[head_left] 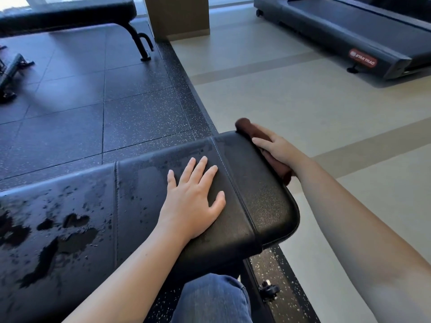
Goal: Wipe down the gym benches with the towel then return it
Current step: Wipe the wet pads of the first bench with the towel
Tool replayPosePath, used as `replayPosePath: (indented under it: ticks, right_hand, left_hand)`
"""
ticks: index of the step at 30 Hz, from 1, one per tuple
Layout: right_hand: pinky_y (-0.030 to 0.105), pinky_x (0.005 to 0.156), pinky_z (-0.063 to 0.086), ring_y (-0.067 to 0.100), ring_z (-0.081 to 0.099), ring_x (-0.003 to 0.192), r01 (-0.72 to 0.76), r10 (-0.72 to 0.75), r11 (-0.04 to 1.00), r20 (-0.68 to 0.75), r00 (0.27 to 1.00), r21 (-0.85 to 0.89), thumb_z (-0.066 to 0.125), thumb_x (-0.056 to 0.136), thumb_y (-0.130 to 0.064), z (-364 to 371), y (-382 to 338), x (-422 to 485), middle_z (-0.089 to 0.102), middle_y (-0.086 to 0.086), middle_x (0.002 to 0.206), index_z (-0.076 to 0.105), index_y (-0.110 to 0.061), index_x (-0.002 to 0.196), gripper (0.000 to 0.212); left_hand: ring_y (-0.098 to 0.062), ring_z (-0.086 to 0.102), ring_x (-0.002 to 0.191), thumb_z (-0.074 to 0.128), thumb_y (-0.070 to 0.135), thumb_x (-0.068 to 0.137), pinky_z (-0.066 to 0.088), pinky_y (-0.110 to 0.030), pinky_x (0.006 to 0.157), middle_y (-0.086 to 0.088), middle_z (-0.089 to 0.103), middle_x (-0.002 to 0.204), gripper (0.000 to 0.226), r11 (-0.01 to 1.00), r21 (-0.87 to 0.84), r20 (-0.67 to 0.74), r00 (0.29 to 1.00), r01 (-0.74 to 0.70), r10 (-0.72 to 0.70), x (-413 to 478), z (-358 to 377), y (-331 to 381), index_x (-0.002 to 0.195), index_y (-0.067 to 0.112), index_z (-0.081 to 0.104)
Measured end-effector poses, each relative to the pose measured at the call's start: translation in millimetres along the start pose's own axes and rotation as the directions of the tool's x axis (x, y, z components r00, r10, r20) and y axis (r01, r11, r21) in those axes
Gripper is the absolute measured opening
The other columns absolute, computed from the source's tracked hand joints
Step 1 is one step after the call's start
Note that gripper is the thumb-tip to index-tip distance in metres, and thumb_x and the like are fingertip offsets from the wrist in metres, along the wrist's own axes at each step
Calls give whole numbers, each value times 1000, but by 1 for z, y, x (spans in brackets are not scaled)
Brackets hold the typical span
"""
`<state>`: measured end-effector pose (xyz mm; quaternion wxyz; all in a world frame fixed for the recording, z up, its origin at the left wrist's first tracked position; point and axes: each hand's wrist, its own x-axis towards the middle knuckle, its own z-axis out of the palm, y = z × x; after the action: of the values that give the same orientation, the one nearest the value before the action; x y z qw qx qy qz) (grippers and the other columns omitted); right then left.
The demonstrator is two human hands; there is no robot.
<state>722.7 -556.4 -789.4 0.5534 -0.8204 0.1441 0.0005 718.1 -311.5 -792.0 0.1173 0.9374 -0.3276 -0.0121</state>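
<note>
Head view, looking down along a black padded bench (pixel 268 201) running from 8 o'clock toward mid-frame, rounded end toward 3 o'clock.

Left grip (pixel 193 201) flat on the pad near centre frame, palm down, fingers straight and spread, holding nothing.

Right grip (pixel 277 149) at 1 o'clock from the left one, at the far corner of the bench's end. Wrapped over a rolled brown towel (pixel 246 128), fingertips touching the pad's edge, thumb hidden.

Towel pressed against the end rim of the pad. One end poking out past the fingers toward 11 o'clock, the other showing under the wrist toward 5 o'clock.

Dark wet patches and droplets (pixel 70 238) over the pad section at 8 o'clock, well apart from the towel. Thinner damp film just beyond the left fingertips toward 11 o'clock. Stitched seams across the pad, one just beside the left fingertips.

Knee in blue jeans (pixel 214 299) at 6 o'clock, below the pad's near edge.

Speckled black rubber tiles (pixel 98 101) beyond the bench at 10 o'clock, with a second black bench (pixel 70 12) on them at 11 o'clock. Pale floor (pixel 314 101) at 2 o'clock, carrying a dark treadmill (pixel 349 29) with a red badge at 1 o'clock. Tan pillar (pixel 177 17) at 12 o'clock, between the second bench and the treadmill.
</note>
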Motion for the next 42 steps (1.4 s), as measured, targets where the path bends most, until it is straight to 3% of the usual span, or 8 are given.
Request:
replayPosePath:
  ticks: [6, 14, 17, 20, 24, 28, 36, 42]
  right_hand:
    - [10, 81, 37, 1, 54, 104, -9, 13, 1000, -210, 978, 19, 55, 91, -25, 14, 25, -113, 55, -22, 117, 45, -63, 111, 44]
    - [22, 90, 34, 20, 51, 116, -132, 60, 985, -495, 867, -111, 52, 92, -28, 38, 8, -130, 53, 2, 133, 46, -33, 133, 42]
    - [36, 96, 37, 35, 48, 116, -193, -86, 935, -716, 692, -299, 55, 91, -23, 85, 5, -156, 45, 16, 135, 50, -26, 131, 41]
    - [49, 91, 44, 44, 52, 109, -154, -380, 804, -696, 610, -574, 59, 88, -16, 120, 0, -166, 50, 24, 130, 58, -16, 125, 38]
    - [51, 82, 50, 43, 57, 104, 27, -548, 603, -390, 740, -797, 60, 86, -17, 104, -7, -158, 58, 21, 122, 58, -18, 125, 40]
    - [46, 93, 43, 36, 49, 112, 146, -379, 561, -96, 920, -815, 51, 92, -26, 87, -36, -129, 43, 11, 140, 45, -30, 135, 43]
    - [49, 70, 49, 43, 55, 89, 65, -443, 571, -240, 864, -819, 66, 83, -21, 128, -32, -164, 52, 23, 129, 59, -21, 124, 41]
    - [49, 100, 31, 39, 31, 123, -29, -218, 614, -205, 954, -789, 39, 96, -36, 112, -58, -82, 17, 9, 153, 31, -37, 139, 44]
  left_hand:
    - [-15, -1, 143, 28, 51, 89, -6, -49, 111, 4, 11, 156, 62, 1000, 8, 3, 1000, -20, 20, 1, 0, 1, 146, 27, 24]
    - [-31, 51, 120, 51, 27, 87, 29, -59, 101, -16, 58, 126, 37, 1000, 9, -274, 962, -20, 21, -82, 4, 19, 114, 5, 64]
    - [-28, 57, 114, 42, 29, 86, 44, -51, 90, -13, 61, 121, 41, 994, 110, -329, 942, -28, 63, -114, 10, 15, 113, 8, 66]
    - [-27, 60, 110, 44, 30, 85, 47, -47, 86, -14, 62, 120, 41, 984, 178, -340, 938, -4, 65, -114, 12, 12, 112, 8, 67]
    - [-32, 57, 110, 41, 39, 84, 42, -52, 90, -17, 61, 120, 49, 985, 150, -314, 949, 83, -32, -108, 8, 4, 113, 8, 65]
    - [-33, 58, 109, 42, 38, 84, 45, -49, 89, -18, 61, 119, 47, 984, 136, -325, 943, 118, -69, -108, 7, 7, 112, 8, 66]
    - [-30, 58, 112, 41, 40, 85, 45, -43, 88, -17, 60, 122, 50, 990, 120, -374, 927, 72, -22, -110, 5, 2, 115, 8, 65]
    - [-27, 61, 107, 46, 38, 83, 49, -36, 81, -15, 64, 118, 45, 974, 208, -458, 889, 96, 10, -108, 11, 1, 111, 11, 68]
